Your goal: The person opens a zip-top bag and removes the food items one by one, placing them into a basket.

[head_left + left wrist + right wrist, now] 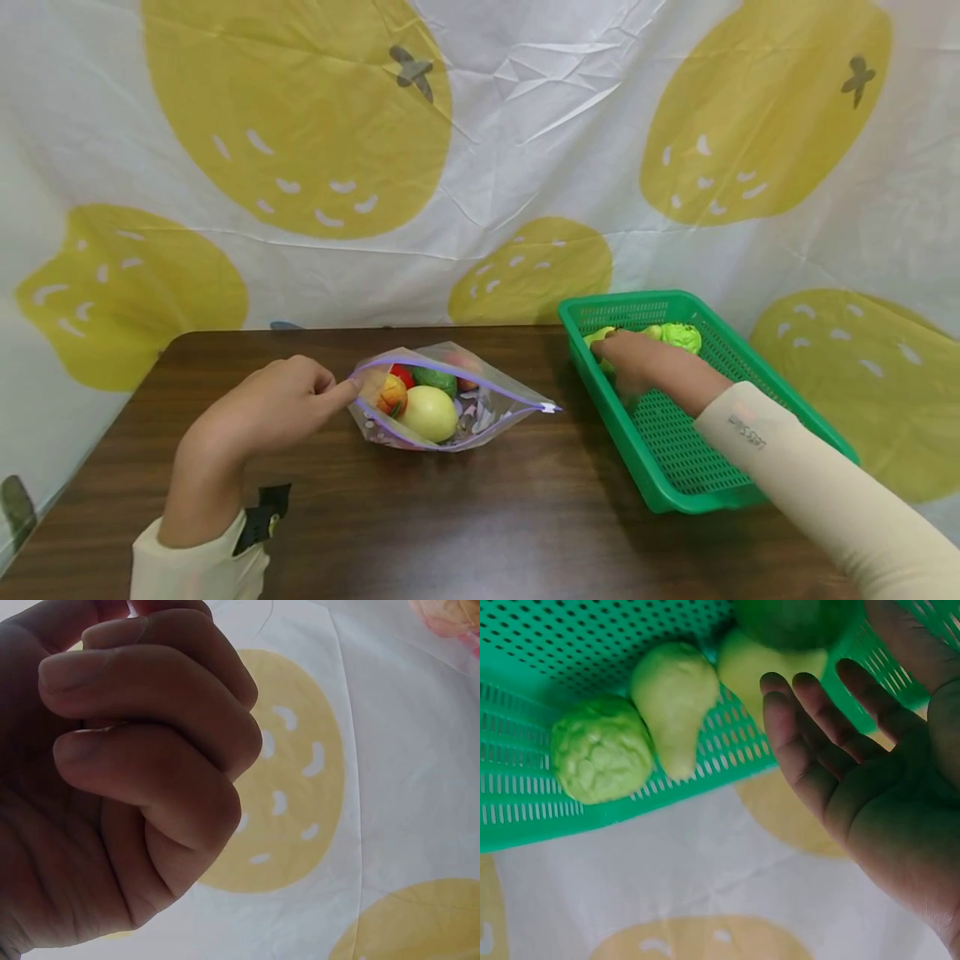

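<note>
My left hand (262,404) pinches the left end of a clear zip bag (450,448) between thumb and forefinger. The bag's mouth, edged in purple, gapes. Inside lie a pale yellow round fruit (429,414), a red-and-orange fruit (392,395), a dark green one (435,378) and other pieces. My right hand (648,367) reaches into a green plastic basket (651,487). In the right wrist view its fingers are loosely spread beside a dark green round fruit (799,619). Near them sit two yellow-green pear-shaped fruits (673,694) and a bumpy light green one (601,752).
Both bag and basket stand on a dark brown wooden table (495,533), the basket to the bag's right. A white zip slider (550,407) sits at the bag's right end. Behind hangs a white cloth (517,150) with large yellow fruit prints.
</note>
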`<state>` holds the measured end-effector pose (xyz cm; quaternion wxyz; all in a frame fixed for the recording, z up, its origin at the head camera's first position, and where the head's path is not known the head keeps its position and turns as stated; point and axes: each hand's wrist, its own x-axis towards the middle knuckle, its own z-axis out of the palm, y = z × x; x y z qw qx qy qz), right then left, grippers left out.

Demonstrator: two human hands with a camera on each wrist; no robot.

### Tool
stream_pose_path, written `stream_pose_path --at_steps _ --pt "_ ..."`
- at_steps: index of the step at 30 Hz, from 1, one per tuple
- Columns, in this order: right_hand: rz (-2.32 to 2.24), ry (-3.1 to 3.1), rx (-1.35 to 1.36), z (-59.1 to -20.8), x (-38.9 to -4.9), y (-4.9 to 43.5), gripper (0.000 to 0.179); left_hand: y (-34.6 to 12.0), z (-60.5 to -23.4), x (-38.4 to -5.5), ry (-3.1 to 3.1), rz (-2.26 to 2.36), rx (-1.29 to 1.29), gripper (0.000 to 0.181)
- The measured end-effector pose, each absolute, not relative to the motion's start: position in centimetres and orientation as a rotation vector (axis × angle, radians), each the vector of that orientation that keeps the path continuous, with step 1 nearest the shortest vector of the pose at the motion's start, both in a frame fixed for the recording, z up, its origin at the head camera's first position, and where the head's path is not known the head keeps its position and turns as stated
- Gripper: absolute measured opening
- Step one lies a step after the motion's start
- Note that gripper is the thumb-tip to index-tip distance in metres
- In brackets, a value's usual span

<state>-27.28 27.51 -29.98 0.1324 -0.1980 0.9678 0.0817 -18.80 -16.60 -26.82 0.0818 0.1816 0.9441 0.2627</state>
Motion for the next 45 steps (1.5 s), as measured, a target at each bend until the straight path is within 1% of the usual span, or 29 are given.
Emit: stream_pose_path --at_steps 4,9,15,18,22,25,30,35,41,45 --pt "0.133 2.859 -0.562 -27.7 -26.7 27.4 0.057 -16.7 -26.9 -18.8 2.823 0.787 0.545 0.053" --pt "0.050 2.977 -0.601 -22.7 -24.9 26.2 0.058 -16.8 -26.7 -18.8 2.836 0.778 0.549 0.053" --pt "-0.164 3.150 -0.689 -17.2 -20.2 23.8 0.059 -16.9 -26.4 -18.8 2.840 0.769 0.531 0.052" --pt "-0.309 3.224 -0.861 -16.1 -17.4 22.7 0.059 -16.9 -26.4 -18.8 2.840 0.770 0.528 0.052" --pt "-0.489 3.295 -1.232 -17.2 -14.5 21.3 0.059 -16.9 -26.3 -18.8 2.852 0.768 0.534 0.052" --pt "-0.637 3.268 -1.334 -19.2 -13.3 20.2 0.056 -16.9 -26.4 -18.8 2.851 0.777 0.539 0.052" --pt "-0.755 3.101 -1.282 -22.6 -13.2 17.9 0.044 -16.7 -26.5 -18.8 2.835 0.799 0.554 0.052" --pt "-0.708 3.008 -1.232 -24.9 -14.4 15.5 0.041 -16.6 -26.7 -18.8 2.831 0.820 0.571 0.052" --pt "-0.547 3.047 -1.222 -26.4 -15.3 12.8 0.041 -16.7 -26.8 -18.8 2.844 0.821 0.565 0.052" --pt "-0.560 3.088 -1.246 -26.6 -15.0 12.2 0.037 -16.7 -26.8 -18.7 2.845 0.819 0.558 0.052"
